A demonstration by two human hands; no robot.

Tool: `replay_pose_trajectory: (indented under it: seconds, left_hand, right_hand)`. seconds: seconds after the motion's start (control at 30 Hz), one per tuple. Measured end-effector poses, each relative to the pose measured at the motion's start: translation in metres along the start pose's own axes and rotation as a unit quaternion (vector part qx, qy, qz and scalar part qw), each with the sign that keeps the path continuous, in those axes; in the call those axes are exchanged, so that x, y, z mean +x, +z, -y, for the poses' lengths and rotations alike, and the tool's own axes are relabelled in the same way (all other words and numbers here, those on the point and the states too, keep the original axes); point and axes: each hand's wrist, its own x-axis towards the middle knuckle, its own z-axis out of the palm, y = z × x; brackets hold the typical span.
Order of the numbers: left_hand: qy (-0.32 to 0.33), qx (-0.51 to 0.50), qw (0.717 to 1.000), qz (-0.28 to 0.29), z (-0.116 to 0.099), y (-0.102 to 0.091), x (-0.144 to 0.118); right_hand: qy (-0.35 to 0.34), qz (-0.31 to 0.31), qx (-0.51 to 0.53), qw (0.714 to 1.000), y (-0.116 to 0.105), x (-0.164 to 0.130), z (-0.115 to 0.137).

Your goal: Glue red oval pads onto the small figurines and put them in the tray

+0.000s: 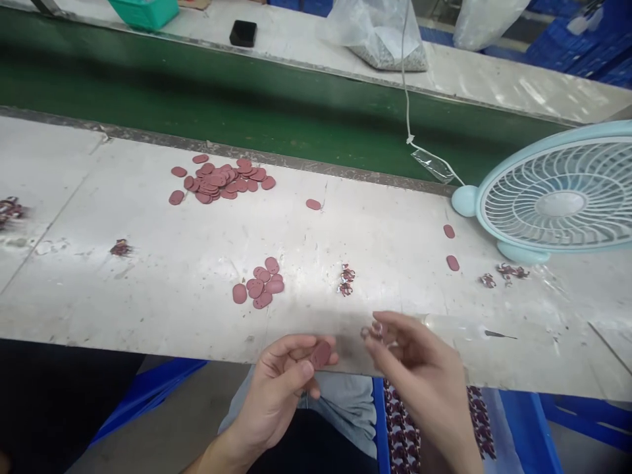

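Near the table's front edge, my left hand (286, 378) pinches a dark red oval piece (320, 355) between thumb and fingers. To its right is my right hand (419, 368), with a small shiny metal piece (374, 330) at its thumb and fingertips; its exact shape is blurred. The two hands are apart. Beyond my left hand lies a small heap of red oval pieces (264, 289), some with small holes. A few shiny metal-and-red parts (346, 280) rest on the table just beyond the gap between my hands.
A larger pile of oval pieces (222, 181) lies toward the back left. A pale blue fan (557, 204) stands at the right, by more metal parts (512, 271). A clear tube with a dark tip (459, 328) lies near my right hand. A blue crate (528, 428) holds patterned parts below.
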Motion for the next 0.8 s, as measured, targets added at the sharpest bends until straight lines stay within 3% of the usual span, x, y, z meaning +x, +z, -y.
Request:
replay_pose_trajectory:
  seconds: [0.13,0.23,0.8]
  left_hand:
    - [0.028,0.026,0.999,0.018,0.003,0.003,0.001]
    - [0.041,0.045,0.998,0.024,0.003,0.006,0.000]
    - [0.023,0.095,0.995,0.026,0.007,0.002,-0.004]
  right_hand:
    - [-0.042,0.106,0.159,0.981,0.006,-0.028,0.018]
    - [-0.014,0.092,0.203,0.975,0.013,-0.031,0.021]
    - [0.012,0.119,0.156,0.981,0.014,-0.027,0.016]
